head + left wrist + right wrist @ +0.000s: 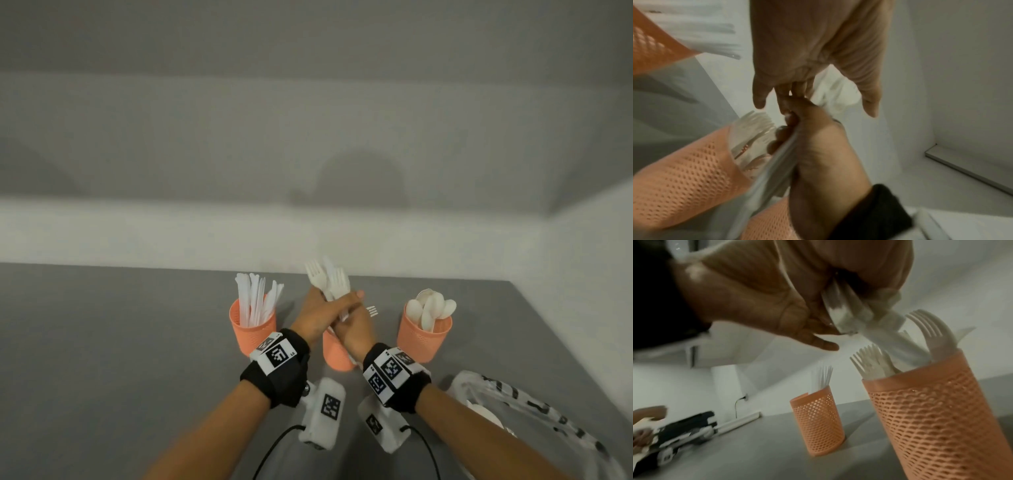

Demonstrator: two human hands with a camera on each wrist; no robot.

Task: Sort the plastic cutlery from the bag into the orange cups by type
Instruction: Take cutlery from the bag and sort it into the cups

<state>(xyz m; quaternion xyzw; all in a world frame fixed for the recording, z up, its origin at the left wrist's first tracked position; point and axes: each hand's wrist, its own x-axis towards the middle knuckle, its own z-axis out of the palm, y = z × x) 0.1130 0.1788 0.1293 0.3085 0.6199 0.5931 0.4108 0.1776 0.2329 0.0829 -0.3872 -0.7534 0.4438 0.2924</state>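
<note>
Three orange mesh cups stand in a row on the grey table. The left cup (253,325) holds knives and the right cup (424,337) holds spoons. The middle cup (337,356) holds forks (931,337) and is mostly hidden behind my hands. My left hand (342,301) reaches across above the middle cup, its fingers curled round a bundle of white forks (329,279) with tines up. Just below it, my right hand (356,329) grips the same bundle by the handles (777,162), over the middle cup's mouth (920,378). One fork's tines (372,310) stick out to the right.
The clear plastic bag (520,407) with black print lies at the table's lower right, with something white inside. A white wall runs close behind the cups, and the table's right edge (342,274) meets a side wall.
</note>
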